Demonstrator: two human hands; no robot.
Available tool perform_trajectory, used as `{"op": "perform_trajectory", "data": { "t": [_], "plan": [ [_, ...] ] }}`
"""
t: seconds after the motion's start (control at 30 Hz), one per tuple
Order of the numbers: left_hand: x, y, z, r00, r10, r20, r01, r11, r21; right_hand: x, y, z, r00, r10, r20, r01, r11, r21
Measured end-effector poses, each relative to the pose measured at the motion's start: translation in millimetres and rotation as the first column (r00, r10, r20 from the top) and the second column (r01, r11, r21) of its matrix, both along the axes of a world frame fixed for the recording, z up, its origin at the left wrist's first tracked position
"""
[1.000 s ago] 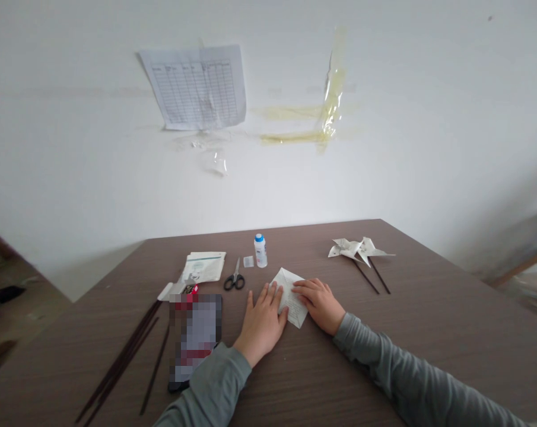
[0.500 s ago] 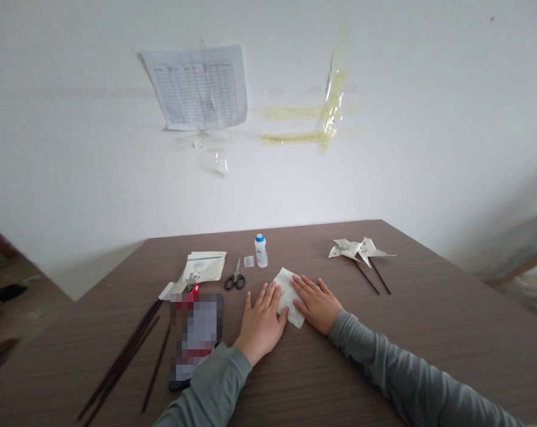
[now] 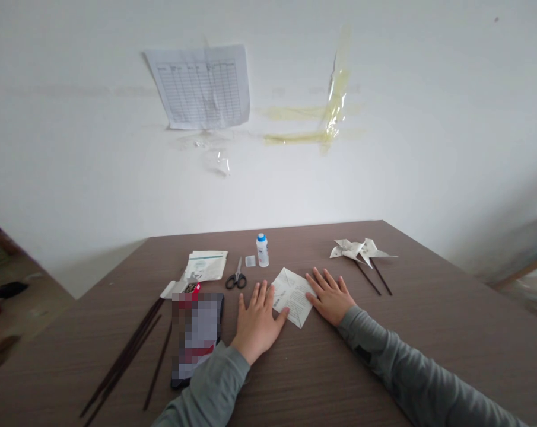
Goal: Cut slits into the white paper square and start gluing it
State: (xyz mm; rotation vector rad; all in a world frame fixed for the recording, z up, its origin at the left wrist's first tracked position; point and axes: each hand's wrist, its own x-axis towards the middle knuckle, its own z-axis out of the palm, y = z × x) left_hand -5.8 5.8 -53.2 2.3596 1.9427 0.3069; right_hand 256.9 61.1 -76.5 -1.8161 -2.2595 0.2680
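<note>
— On the brown tabletop (image 3: 428, 332), near the middle: a folded sheet of printed paper (image 3: 292, 293), lying flat, turned like a diamond.

— And the hands?

— Left hand (image 3: 256, 320) flat on the wood, palm down, fingers spread, thumb touching the paper's left edge. Right hand (image 3: 331, 295) likewise flat and spread, just at the paper's right edge. No grip on anything; both open, pressing down only.

— Left of that?

— A dark, blurred-out flat thing (image 3: 197, 335) just beside the left hand, with a small red item (image 3: 191, 289) at its far end. Further left, a bundle of thin dark sticks (image 3: 126, 356) lying slantwise.

— Farther back?

— Black-handled scissors (image 3: 236, 279), closed, just beyond the left fingertips. Right of those a tiny clear square (image 3: 250, 261), then a small white bottle with a blue cap (image 3: 262, 251), upright. Left of the scissors, a stack of white papers (image 3: 206, 265).

— To the right?

— Two paper pinwheels (image 3: 359, 250) on dark sticks, lying down, well apart from the right hand.

— On the wall?

— A printed table sheet (image 3: 201, 86), taped up, and yellowed tape strips (image 3: 326, 110) to its right.
</note>
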Motion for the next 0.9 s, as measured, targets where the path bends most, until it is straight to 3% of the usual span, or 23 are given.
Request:
{"op": "perform_trajectory", "data": {
  "t": [0.2, 0.4, 0.57, 0.73, 0.9],
  "plan": [
    [-3, 1, 11.0, 0.996, 0.071, -0.056, -0.074, 0.995, -0.060, -2, 0, -4.4, 0.999, 0.037, 0.029, -0.038, 0.999, 0.037],
    [-24, 3, 28.0, 0.982, 0.120, -0.148, -0.138, 0.983, -0.121, -12, 5, -3.1, 0.993, 0.113, 0.034, -0.114, 0.993, 0.040],
    [-39, 1, 26.9, 0.980, 0.137, -0.147, -0.151, 0.985, -0.085, -17, 17, 3.6, 0.987, 0.163, -0.017, -0.162, 0.986, 0.025],
    [-42, -2, 26.8, 0.976, 0.155, -0.153, -0.164, 0.986, -0.042, -18, 44, 8.0, 0.958, 0.248, -0.143, -0.239, 0.968, 0.074],
    [-42, -4, 36.2, 0.969, 0.166, -0.182, -0.179, 0.982, -0.057, -31, 92, 10.6, 0.876, 0.402, -0.265, -0.369, 0.914, 0.168]
  ]
}}
